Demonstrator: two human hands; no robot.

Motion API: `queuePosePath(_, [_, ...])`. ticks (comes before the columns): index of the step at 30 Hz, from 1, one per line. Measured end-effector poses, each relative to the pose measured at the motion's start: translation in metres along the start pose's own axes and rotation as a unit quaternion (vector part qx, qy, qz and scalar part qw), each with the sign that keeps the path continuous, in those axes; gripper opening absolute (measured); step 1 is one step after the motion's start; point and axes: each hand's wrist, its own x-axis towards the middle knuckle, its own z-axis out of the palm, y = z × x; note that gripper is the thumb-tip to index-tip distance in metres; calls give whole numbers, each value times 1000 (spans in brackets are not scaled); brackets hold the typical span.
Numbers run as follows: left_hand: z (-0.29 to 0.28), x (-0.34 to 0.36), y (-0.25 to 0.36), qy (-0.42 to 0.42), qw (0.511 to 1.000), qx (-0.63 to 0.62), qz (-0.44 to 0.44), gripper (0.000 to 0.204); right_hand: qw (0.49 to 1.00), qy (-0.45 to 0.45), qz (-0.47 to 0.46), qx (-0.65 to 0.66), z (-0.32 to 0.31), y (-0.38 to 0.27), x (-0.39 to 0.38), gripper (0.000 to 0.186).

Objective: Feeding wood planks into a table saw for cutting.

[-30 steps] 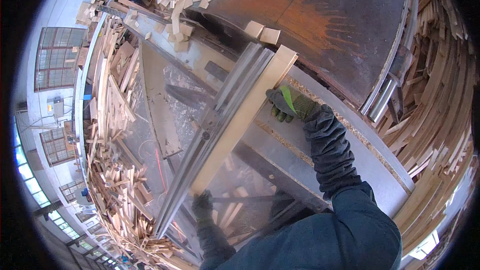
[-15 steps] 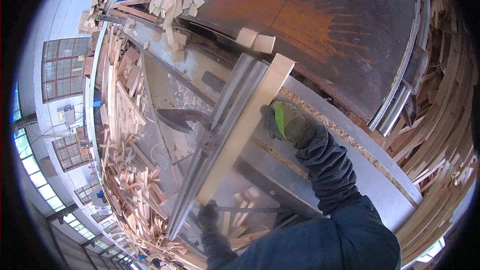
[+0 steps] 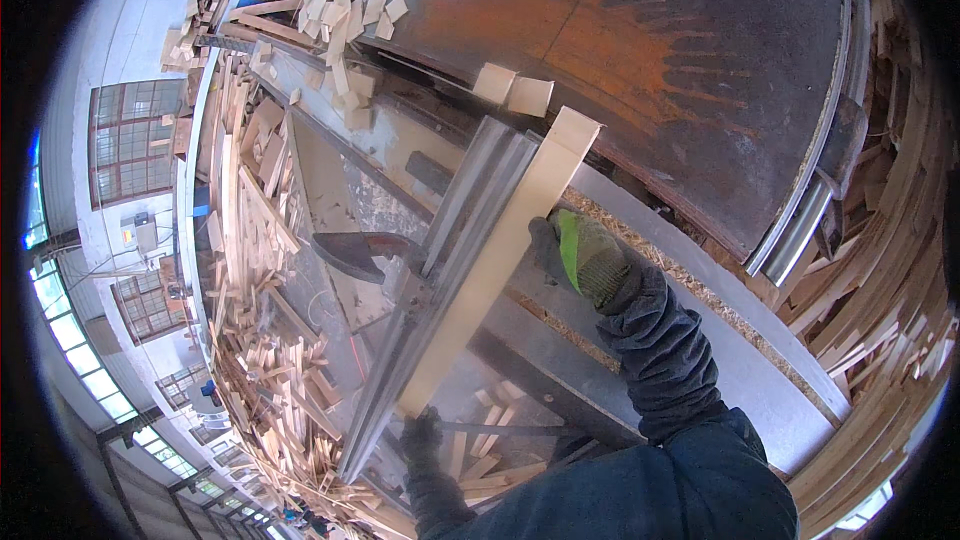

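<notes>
A long pale wooden board (image 3: 499, 255) lies slanting along a grey metal rail (image 3: 450, 270) on the saw's metal table (image 3: 713, 341). My right hand (image 3: 578, 258), in a grey and green glove, is closed on the board's right side near its far end. My left hand (image 3: 421, 432), also gloved, grips the board's near end, its fingers partly hidden. A dark curved metal arm (image 3: 352, 256) sticks out to the left of the rail.
A rust-stained metal table (image 3: 700, 120) fills the top right, with small offcuts (image 3: 515, 88) on its near edge. Wood scraps (image 3: 270, 170) pile up on the left, and long strips (image 3: 875, 290) stack on the right. Barred windows (image 3: 135, 140) are at the far left.
The view has shifted since a second ago, so the table appears slightly lower and to the right. The dark curved arm has swung outward. Both hands remain on the board.
</notes>
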Motion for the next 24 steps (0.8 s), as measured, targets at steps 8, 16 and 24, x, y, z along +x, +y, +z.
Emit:
queuePosePath(8, [17, -1, -13, 16, 1000, -4, -4, 44, 991, 56, -47, -116, 13, 22, 1, 39])
queuePosePath(16, [35, -12, -12, -17, 1000, 10, 1, 48, 979, 181, -95, 11, 48, 56, 9, 34])
queuePosePath(24, [41, -28, -3, -14, 999, 38, 6, 44, 973, 129, -130, -141, 19, 10, -7, 36])
